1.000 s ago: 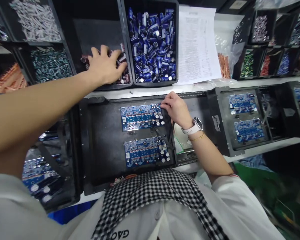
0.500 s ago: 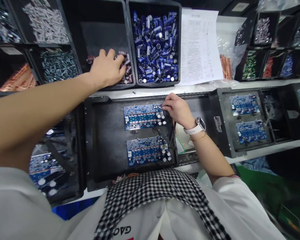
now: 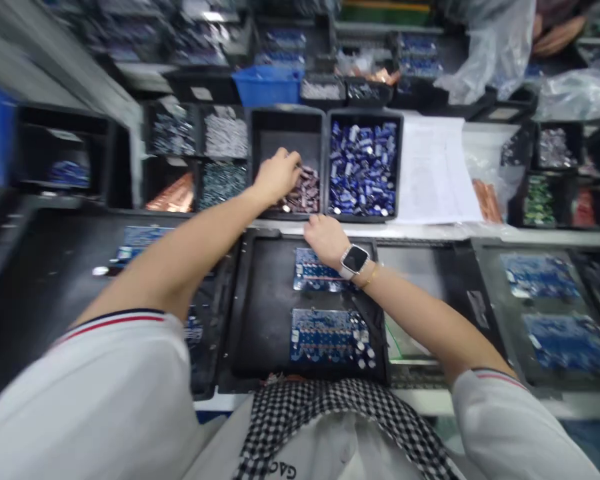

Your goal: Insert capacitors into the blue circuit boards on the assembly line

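Observation:
My left hand (image 3: 277, 177) is in a black bin (image 3: 287, 119), its bent fingers slightly apart over maroon cylindrical parts (image 3: 307, 190); the fingertips are partly hidden. My right hand (image 3: 326, 239), with a watch on the wrist, is closed at the bin's front edge, above the upper blue circuit board (image 3: 313, 270). Its curled fingers hide whatever they hold. A second blue circuit board (image 3: 323, 333) with silver-topped cylinders lies below in the same black tray (image 3: 265, 300). Blue cylindrical parts (image 3: 364, 167) fill the bin to the right.
Printed sheets (image 3: 433, 167) lie right of the blue parts. Small bins of grey parts (image 3: 223, 183) and copper-coloured strips (image 3: 174, 195) stand at the left. More boards lie in trays on both sides, one board (image 3: 540, 275) at the right. Plastic bags hang at the upper right.
The view has shifted and shows more of the shelves behind. My right hand has moved from the upper board's right end up and left toward the maroon bin. My left hand remains in that bin.

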